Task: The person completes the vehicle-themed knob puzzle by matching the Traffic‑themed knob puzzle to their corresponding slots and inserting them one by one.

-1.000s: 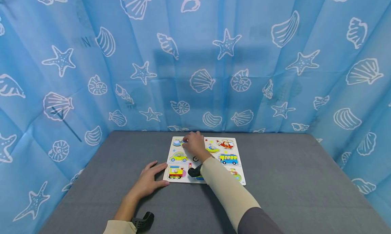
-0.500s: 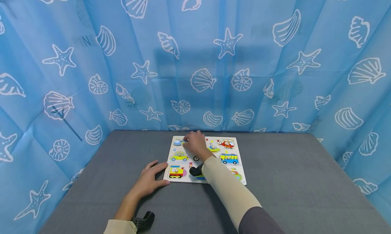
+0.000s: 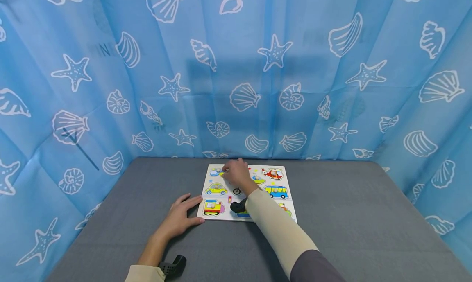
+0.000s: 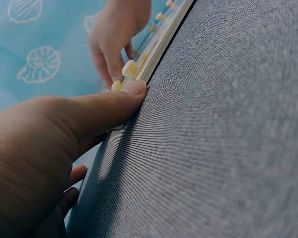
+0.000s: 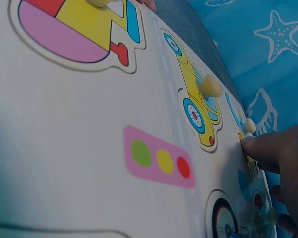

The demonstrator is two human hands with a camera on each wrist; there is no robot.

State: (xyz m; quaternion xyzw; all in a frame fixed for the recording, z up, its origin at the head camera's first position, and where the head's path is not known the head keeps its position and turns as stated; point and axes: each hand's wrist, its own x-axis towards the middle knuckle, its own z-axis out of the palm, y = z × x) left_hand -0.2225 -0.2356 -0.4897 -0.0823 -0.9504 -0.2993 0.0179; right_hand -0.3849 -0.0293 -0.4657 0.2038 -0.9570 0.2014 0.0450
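Observation:
A white wooden knob puzzle board (image 3: pixel 221 214) lies on the table. Beside its left edge, my left hand (image 3: pixel 178 217) spreads its fingers; the thumb touches the front left corner, as the left wrist view also shows. Reaching across the board, my right hand (image 3: pixel 237 176) is at the blue-and-yellow piece (image 3: pixel 215 172) in the far left corner. In the right wrist view the thumb (image 5: pixel 260 144) presses beside that piece's knob (image 5: pixel 249 125), which stands free. A yellow car piece (image 3: pixel 216 188) and a train piece (image 3: pixel 212 207) sit in their places nearer me.
Along the board's right side are a helicopter piece (image 3: pixel 273 173) and a bus piece (image 3: pixel 275 191). My right sleeve (image 3: pixel 276 224) covers part of the near right. Behind the grey table (image 3: pixel 339 216) hangs a blue curtain (image 3: pixel 236 69) with shells and starfish.
My right hand has shifted slightly to the right, showing more of the far left piece. My left hand stays at the board's edge.

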